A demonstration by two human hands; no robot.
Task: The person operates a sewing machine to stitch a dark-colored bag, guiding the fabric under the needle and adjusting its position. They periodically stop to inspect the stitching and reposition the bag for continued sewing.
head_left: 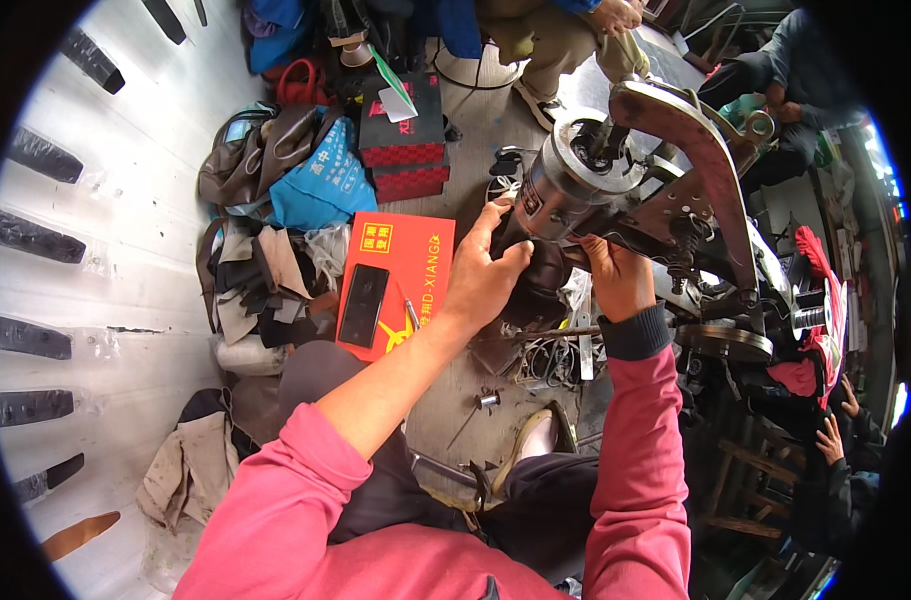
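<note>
A dark leather shoe piece (541, 280) sits under the head of a grey metal stitching machine (666, 180). My left hand (481, 270) grips the dark piece from the left, fingers curled over its top. My right hand (614, 275) holds it from the right, just below the machine's round metal head (566, 180). Both sleeves are pink, the right one with a dark cuff. Most of the piece is hidden by my hands and the machine arm.
A red flat box (416, 265) with a black phone (363, 305) on it lies to the left. Bags and leather scraps (266, 270) are piled further left beside a white wall. Red-black boxes (404, 145) stand behind. Other people sit at the top and right edges.
</note>
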